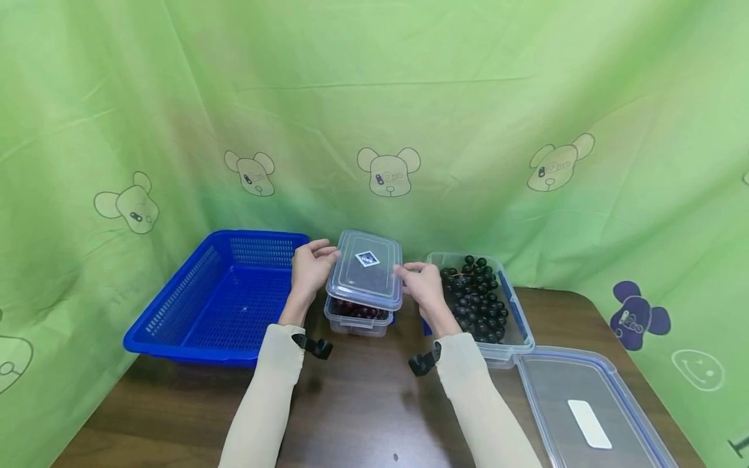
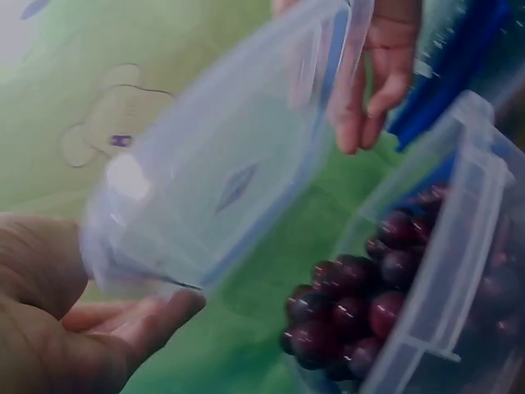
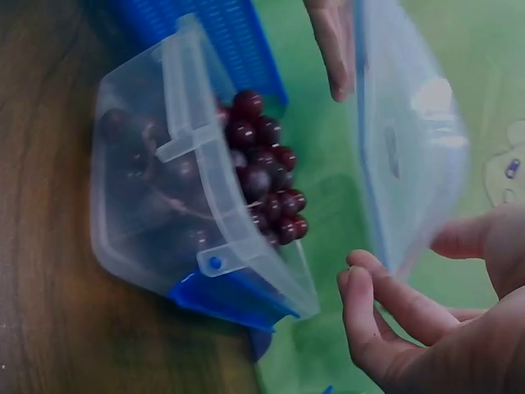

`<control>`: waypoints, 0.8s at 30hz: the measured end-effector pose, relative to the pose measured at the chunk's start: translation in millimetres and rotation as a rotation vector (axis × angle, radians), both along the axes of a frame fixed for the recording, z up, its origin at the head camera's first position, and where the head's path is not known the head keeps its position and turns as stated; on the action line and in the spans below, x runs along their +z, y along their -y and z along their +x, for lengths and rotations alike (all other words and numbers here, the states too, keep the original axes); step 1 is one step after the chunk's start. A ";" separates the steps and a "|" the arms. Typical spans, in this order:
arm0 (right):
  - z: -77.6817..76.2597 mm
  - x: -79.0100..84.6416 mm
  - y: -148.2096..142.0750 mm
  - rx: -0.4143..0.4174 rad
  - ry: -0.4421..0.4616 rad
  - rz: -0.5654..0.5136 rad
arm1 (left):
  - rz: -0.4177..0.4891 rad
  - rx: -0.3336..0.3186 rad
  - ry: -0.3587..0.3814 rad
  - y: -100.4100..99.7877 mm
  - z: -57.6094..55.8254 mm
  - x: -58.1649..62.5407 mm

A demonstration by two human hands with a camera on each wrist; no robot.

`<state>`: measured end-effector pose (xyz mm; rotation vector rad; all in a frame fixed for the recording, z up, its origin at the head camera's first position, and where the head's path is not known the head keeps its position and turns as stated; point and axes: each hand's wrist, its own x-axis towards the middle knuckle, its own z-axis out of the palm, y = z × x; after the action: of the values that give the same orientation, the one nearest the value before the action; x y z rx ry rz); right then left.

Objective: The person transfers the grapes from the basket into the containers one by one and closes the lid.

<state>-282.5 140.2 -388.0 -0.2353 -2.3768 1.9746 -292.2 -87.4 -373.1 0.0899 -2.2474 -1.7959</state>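
Both hands hold a clear plastic lid [image 1: 365, 279] with a diamond-shaped sticker, tilted just above a small clear container [image 1: 358, 329]. My left hand [image 1: 310, 270] pinches the lid's left edge; in the left wrist view its fingers [image 2: 156, 324] lie under a corner. On the opposite edge, my right hand [image 1: 422, 289] grips between thumb and fingertips, seen closely in the right wrist view. Dark red grapes [image 3: 262, 168] fill the small container and rise to its rim. A blue clip [image 3: 230, 302] hangs unfastened from the container's side.
A blue slotted basket [image 1: 246, 318] stands at the left. To the right, a larger clear box [image 1: 515, 318] holds black grapes [image 1: 476, 302]. Its big lid [image 1: 550, 390] with a white label lies before it on the wooden table [image 1: 351, 403]. A green curtain hangs behind.
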 end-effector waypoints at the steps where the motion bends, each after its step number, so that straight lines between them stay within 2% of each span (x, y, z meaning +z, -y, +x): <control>1: -0.6 -1.4 2.1 0.002 0.002 0.017 | -0.032 0.021 0.009 -1.8 -1.7 -1.9; 5: -2.8 -7.2 12.2 -0.002 -0.009 0.074 | -0.195 0.102 0.039 -5.3 -7.5 -12.0; 11: -7.0 -11.5 18.3 -0.025 -0.011 0.158 | -0.351 0.149 0.068 -7.0 -11.7 -25.1; 16: -8.9 -13.6 18.1 -0.049 0.005 0.221 | -0.405 0.153 0.106 -8.7 -14.2 -33.1; 24: -12.2 -21.6 19.8 -0.080 0.046 0.300 | -0.407 0.167 0.194 -10.2 -16.1 -40.6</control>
<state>-294.7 120.3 -409.6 -0.3584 -2.6046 1.5690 -308.3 -77.3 -413.7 0.3733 -2.6045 -1.2666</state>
